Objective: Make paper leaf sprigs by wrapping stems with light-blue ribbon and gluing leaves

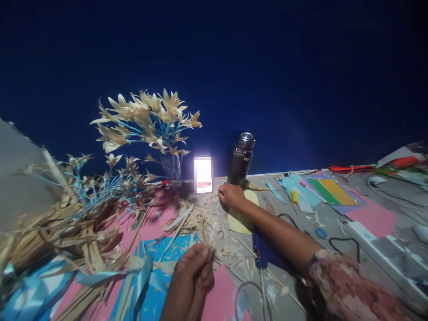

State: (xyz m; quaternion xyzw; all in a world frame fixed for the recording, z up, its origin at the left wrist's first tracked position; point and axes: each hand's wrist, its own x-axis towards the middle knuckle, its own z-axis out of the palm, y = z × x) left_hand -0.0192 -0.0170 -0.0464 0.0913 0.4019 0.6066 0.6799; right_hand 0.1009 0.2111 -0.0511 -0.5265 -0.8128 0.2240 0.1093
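Note:
My left hand (193, 273) is at the bottom centre, fingers pinched on a small tuft of pale dry leaf strips (209, 249) over blue and pink paper. My right hand (231, 195) reaches forward across the table with its fingers curled, resting by a lit phone (203, 174) that leans upright, and on a yellow paper sheet (241, 218). What its fingers hold is hidden. A heap of dry shavings (197, 214) lies between the two hands.
A vase of cream leaf flowers on blue stems (150, 118) stands behind the phone; a dark steel flask (241, 159) is beside it. Dry leaves and blue ribbon (67, 232) pile at left. Coloured paper sheets (331, 191), cables and a white power strip (384, 247) lie at right.

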